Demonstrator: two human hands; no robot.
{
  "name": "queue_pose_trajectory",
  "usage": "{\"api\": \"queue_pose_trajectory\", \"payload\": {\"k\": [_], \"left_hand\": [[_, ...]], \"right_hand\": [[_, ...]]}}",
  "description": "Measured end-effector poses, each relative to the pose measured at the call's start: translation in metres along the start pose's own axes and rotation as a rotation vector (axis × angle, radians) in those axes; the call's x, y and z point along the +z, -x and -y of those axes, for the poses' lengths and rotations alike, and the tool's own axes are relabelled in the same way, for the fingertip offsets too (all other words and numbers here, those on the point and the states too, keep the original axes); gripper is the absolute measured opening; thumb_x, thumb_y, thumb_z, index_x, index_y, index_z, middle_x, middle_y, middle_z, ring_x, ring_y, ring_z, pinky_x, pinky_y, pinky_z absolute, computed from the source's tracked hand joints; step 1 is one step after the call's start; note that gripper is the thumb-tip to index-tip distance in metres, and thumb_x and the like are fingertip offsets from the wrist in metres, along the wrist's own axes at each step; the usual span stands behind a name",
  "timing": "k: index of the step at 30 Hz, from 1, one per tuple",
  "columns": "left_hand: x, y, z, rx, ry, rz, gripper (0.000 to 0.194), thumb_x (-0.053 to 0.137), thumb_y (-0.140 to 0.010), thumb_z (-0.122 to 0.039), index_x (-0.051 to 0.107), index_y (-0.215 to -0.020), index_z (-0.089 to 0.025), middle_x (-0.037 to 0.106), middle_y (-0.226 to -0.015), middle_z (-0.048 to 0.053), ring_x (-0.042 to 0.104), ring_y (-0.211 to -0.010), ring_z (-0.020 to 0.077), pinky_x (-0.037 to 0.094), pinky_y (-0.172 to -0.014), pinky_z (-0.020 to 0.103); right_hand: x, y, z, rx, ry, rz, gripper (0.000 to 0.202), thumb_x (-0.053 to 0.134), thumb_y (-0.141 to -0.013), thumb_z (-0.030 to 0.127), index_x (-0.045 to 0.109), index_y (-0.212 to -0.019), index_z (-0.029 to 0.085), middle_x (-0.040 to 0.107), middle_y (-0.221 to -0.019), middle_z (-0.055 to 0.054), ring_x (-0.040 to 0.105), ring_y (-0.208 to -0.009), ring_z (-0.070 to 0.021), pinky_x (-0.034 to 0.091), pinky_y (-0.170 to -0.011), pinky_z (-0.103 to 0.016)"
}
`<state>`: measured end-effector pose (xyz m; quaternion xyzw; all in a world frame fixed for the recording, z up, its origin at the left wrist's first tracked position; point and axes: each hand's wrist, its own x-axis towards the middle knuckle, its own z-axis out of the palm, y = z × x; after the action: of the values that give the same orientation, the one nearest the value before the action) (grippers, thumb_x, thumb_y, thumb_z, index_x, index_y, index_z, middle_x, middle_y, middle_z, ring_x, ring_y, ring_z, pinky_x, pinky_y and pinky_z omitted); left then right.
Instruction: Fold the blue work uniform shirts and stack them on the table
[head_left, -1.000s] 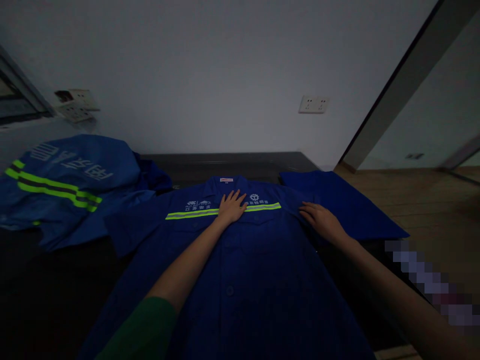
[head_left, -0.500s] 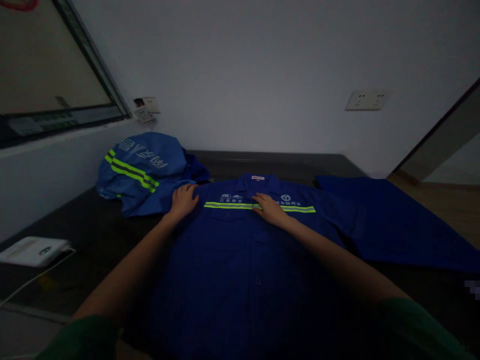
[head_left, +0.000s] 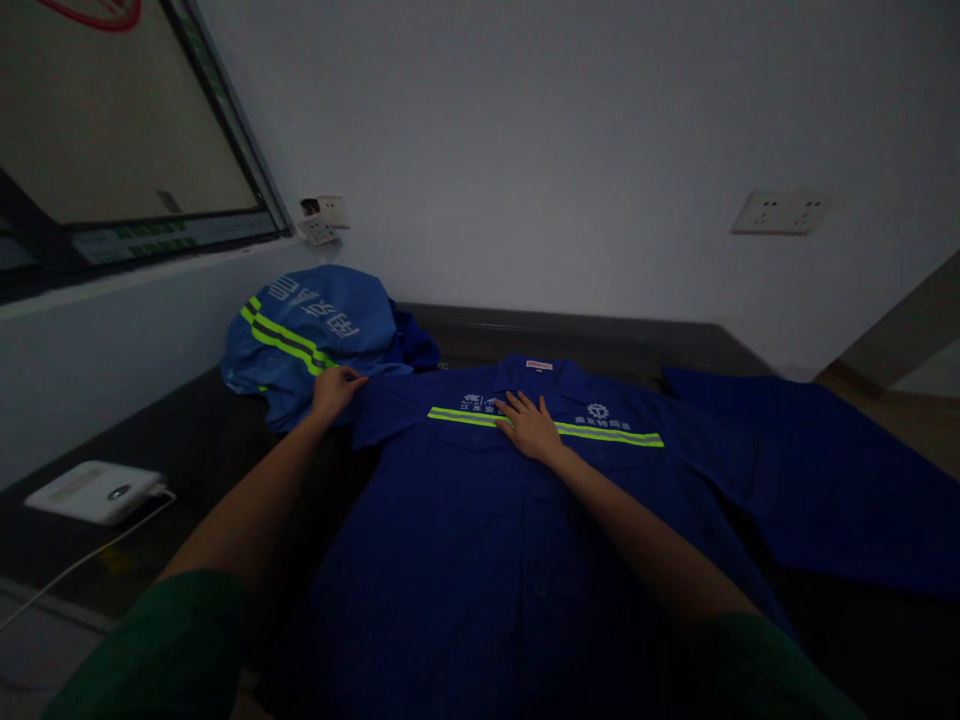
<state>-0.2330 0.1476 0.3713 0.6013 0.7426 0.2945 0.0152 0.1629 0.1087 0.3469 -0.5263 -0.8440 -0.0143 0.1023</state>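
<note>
A dark blue short-sleeved work shirt [head_left: 457, 520] lies spread front-up on a dark table, its collar toward the wall. A yellow-green reflective stripe [head_left: 611, 433] crosses its chest, with white printing above. My left hand [head_left: 335, 393] pinches the end of the shirt's left-side sleeve between thumb and fingers. My right hand [head_left: 529, 425] lies flat on the chest over the stripe, fingers spread, covering part of the lettering. The shirt's lower part fades into shadow.
Behind my left hand is a heap of lighter blue clothing [head_left: 322, 315] with reflective bands. A folded blue garment [head_left: 847, 470] lies at the right. A white device [head_left: 97, 490] with a cable [head_left: 82, 560] sits at the left. Sockets [head_left: 780, 212] are on the wall.
My left hand has moved from the shirt's shoulder out to the sleeve end and pinched it; the sleeve now lies extended. My right hand stays on the chest, fingers more spread. The view has shifted.
</note>
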Motion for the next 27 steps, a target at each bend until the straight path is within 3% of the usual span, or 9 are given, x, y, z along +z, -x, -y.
{"api": "queue_pose_trajectory", "payload": {"k": [4,8,10,13,16,20,23,27], "left_hand": [[0.007,-0.006,-0.004,0.022,-0.001,0.007,0.025,0.055,-0.083,-0.033,0.069,-0.089,-0.013,0.071,-0.094,0.013,0.064,-0.090,0.0270,0.046,-0.085,0.035],[0.012,0.007,-0.009,0.044,0.015,-0.003,0.030,0.046,-0.086,-0.031,0.068,-0.097,-0.013,0.070,-0.098,0.013,0.062,-0.096,0.0273,0.046,-0.090,0.037],[0.004,0.018,-0.012,0.063,0.036,-0.039,0.036,0.043,-0.089,-0.032,0.065,-0.109,-0.012,0.066,-0.113,0.015,0.058,-0.107,0.0270,0.042,-0.097,0.037],[-0.022,0.051,-0.018,0.094,0.093,-0.053,0.041,0.044,-0.088,-0.034,0.061,-0.117,-0.012,0.062,-0.122,0.014,0.056,-0.112,0.0247,0.041,-0.100,0.036],[-0.061,0.117,-0.030,0.117,0.363,0.024,0.043,0.049,-0.086,-0.043,0.062,-0.115,-0.014,0.068,-0.108,0.010,0.064,-0.096,0.0226,0.049,-0.089,0.033],[-0.097,0.242,-0.043,-0.015,0.637,0.028,0.040,0.050,-0.087,-0.050,0.063,-0.107,-0.018,0.070,-0.090,0.005,0.066,-0.077,0.0176,0.052,-0.071,0.026],[-0.097,0.325,-0.031,-0.128,0.611,0.037,0.038,0.049,-0.086,-0.053,0.066,-0.090,-0.019,0.065,-0.067,0.000,0.060,-0.054,0.0145,0.049,-0.055,0.024],[-0.071,0.398,0.003,-0.314,0.511,-0.122,0.039,0.055,-0.080,-0.060,0.064,-0.078,-0.022,0.066,-0.072,0.001,0.066,-0.069,0.0197,0.053,-0.060,0.026]], "right_hand": [[0.001,-0.006,-0.001,0.024,0.015,-0.015,0.052,0.031,-0.097,0.050,0.038,-0.145,0.029,0.033,-0.153,-0.006,0.024,-0.142,-0.0276,0.013,-0.113,-0.059],[0.003,-0.008,-0.002,0.026,0.031,-0.015,0.052,0.030,-0.098,0.049,0.037,-0.145,0.029,0.033,-0.153,-0.005,0.024,-0.142,-0.0273,0.014,-0.113,-0.059],[0.004,-0.008,-0.002,0.025,0.045,-0.005,0.052,0.030,-0.098,0.048,0.035,-0.146,0.028,0.032,-0.153,-0.006,0.024,-0.142,-0.0274,0.014,-0.113,-0.059],[-0.001,-0.008,0.002,0.025,0.092,0.014,0.051,0.031,-0.099,0.043,0.036,-0.145,0.025,0.032,-0.153,-0.008,0.022,-0.143,-0.0292,0.015,-0.111,-0.062],[-0.014,-0.014,0.021,-0.028,0.172,0.029,0.046,0.034,-0.097,0.026,0.042,-0.142,0.018,0.033,-0.152,-0.012,0.021,-0.142,-0.0318,0.016,-0.110,-0.064],[-0.034,-0.029,0.083,-0.172,0.049,0.068,0.046,0.041,-0.091,0.014,0.049,-0.136,0.016,0.048,-0.141,-0.014,0.043,-0.130,-0.0288,0.036,-0.105,-0.046],[-0.034,-0.039,0.146,-0.269,-0.117,0.083,0.057,0.054,-0.086,0.023,0.041,-0.141,0.018,0.048,-0.140,-0.014,0.047,-0.126,-0.0275,0.041,-0.102,-0.041],[-0.009,-0.050,0.220,-0.268,-0.097,0.132,0.075,0.060,-0.082,0.018,0.026,-0.148,0.027,0.026,-0.154,-0.013,0.026,-0.139,-0.0363,0.037,-0.101,-0.057]]}}
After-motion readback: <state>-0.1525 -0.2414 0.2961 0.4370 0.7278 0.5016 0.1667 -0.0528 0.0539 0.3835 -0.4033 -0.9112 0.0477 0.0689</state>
